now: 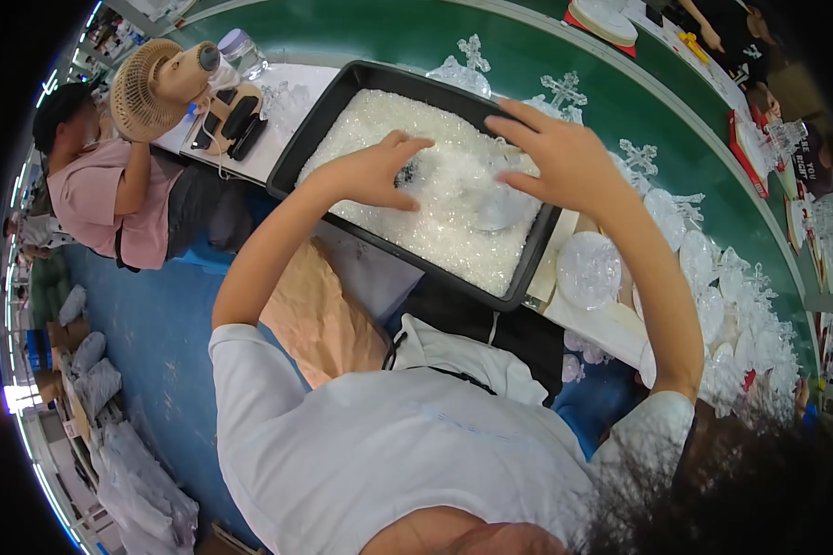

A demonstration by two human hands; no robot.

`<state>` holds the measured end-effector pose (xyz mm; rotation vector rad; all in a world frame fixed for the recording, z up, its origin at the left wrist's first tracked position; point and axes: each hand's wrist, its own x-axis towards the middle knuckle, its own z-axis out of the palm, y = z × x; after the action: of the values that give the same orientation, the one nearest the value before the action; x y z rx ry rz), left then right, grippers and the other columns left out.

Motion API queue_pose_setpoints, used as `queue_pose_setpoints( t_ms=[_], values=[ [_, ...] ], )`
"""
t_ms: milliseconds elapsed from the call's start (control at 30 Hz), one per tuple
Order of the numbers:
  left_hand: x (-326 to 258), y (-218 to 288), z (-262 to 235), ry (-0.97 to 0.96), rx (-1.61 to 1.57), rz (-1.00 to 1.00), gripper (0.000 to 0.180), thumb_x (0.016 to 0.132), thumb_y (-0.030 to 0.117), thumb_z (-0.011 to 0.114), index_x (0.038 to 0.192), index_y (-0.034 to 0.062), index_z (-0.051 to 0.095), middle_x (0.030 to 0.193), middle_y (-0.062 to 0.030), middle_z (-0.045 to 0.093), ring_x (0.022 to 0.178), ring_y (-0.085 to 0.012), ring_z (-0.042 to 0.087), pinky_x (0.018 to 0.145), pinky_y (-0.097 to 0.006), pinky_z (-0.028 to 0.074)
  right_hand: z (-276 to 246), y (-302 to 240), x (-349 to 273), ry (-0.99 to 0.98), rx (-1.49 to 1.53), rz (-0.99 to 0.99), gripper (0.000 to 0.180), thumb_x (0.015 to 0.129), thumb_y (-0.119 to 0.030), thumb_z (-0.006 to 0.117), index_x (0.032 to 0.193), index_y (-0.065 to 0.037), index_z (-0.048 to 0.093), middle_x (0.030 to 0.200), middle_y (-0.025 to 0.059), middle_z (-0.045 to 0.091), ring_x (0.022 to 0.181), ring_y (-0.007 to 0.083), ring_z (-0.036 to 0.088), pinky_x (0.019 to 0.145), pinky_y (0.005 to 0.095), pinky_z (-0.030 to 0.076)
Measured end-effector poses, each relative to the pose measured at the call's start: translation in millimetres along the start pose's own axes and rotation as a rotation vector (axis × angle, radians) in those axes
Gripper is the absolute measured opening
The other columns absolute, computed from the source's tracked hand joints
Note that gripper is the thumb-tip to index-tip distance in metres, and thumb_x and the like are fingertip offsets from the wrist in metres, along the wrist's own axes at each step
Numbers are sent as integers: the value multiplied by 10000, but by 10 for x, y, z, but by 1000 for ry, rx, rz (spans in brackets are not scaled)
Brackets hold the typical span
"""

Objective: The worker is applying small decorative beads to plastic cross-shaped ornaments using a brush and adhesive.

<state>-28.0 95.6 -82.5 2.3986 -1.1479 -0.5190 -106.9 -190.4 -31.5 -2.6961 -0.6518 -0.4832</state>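
Note:
A black rectangular tray [298,148] holds a bed of white, glittering flakes [393,236]. Over its left half hovers my left hand [372,173], empty, its thumb and fingers curved and apart. My right hand [565,157] reaches in over the far right side with fingers spread. Below its fingertips a clear, round, shiny piece [502,209] lies partly covered by the flakes; whether a fingertip touches it I cannot tell. Between the hands the flakes are heaped and look blurred, and a dark spot shows beside my left fingers.
Clear snowflake-topped ornaments [713,268] crowd the bench to the right and behind the tray. A clear round disc [589,270] sits by the tray's right edge. Left stand a beige fan [148,90], a lidded bottle [242,54] and a seated person [125,190]. Brown paper [319,310] hangs below the tray.

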Motion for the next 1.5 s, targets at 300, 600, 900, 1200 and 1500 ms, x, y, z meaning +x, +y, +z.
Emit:
queue_pose_setpoints(
  t_ms=[300,600,900,1200,1500],
  values=[
    [235,184,252,-51,-102,-85,827,708,307,794,1387,8,429,1192,-264,583,1141,-392,572,986,-407,446,324,53,129,-491,-261,-402,378,719,-388,784,772,-59,607,796,78,643,813,255,651,629,373,527],
    [58,183,260,-169,16,-100,621,693,322,795,1164,-23,581,1066,-213,636,946,-362,635,837,-405,506,246,-246,191,-393,121,-15,332,825,-199,687,1089,-58,545,743,176,647,708,372,648,638,453,513],
    [-97,215,264,-95,-44,-96,427,763,300,740,1059,12,631,981,-199,662,887,-339,654,791,-417,513,364,-312,316,-521,462,409,426,863,-94,520,1283,-28,496,731,158,659,571,239,666,575,381,528],
    [-162,217,18,436,-460,-109,317,866,196,663,1139,41,619,1032,-111,657,902,-218,641,787,-349,503,231,-320,112,-215,1025,812,331,907,-72,513,1223,20,551,839,123,644,571,101,594,469,228,410],
    [82,43,-246,361,-744,7,542,992,424,391,1360,39,495,1282,-109,600,1161,-180,547,1003,-366,397,683,-819,-254,384,2079,1145,239,952,10,517,1186,-29,544,1054,180,606,611,73,437,424,168,255]
  ],
)
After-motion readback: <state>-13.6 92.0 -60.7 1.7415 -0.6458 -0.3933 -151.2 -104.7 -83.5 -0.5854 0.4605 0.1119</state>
